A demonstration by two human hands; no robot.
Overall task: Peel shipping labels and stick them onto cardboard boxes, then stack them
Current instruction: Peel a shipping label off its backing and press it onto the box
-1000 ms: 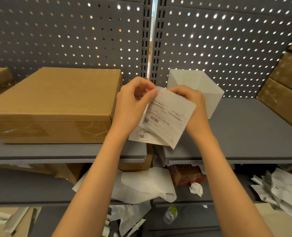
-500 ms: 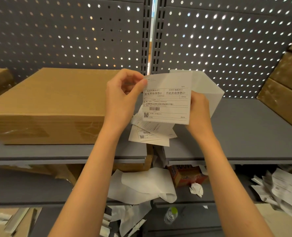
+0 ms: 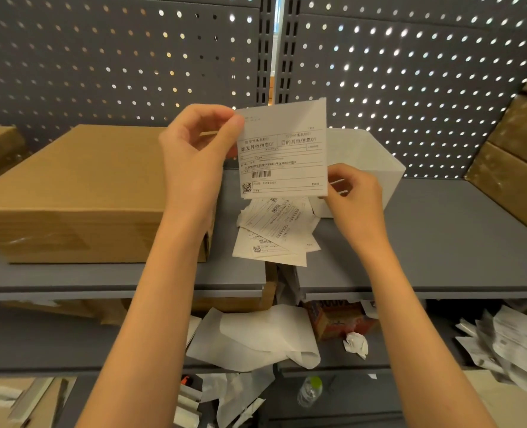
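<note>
White crumpled backing paper [image 3: 256,338] lies nearest, on the lower shelf beneath the forearms. Above it, loose printed labels [image 3: 274,233] sit on the grey shelf [image 3: 441,242], and over them both hands hold one white rectangular shipping label [image 3: 283,149] upright: the left hand [image 3: 194,156] pinches its top-left corner between thumb and fingertips, the right hand [image 3: 354,196] pinches the lower-right corner. This looks like the peeling step; next the backing must be worked free at a corner, then the label carried left to the large brown cardboard box [image 3: 86,186]. Against the earlier frames, the label has risen and squared up facing the camera, and the right hand has slid down to its lower corner. Behind stand a white open bin [image 3: 370,156] and grey pegboard [image 3: 101,63].
</note>
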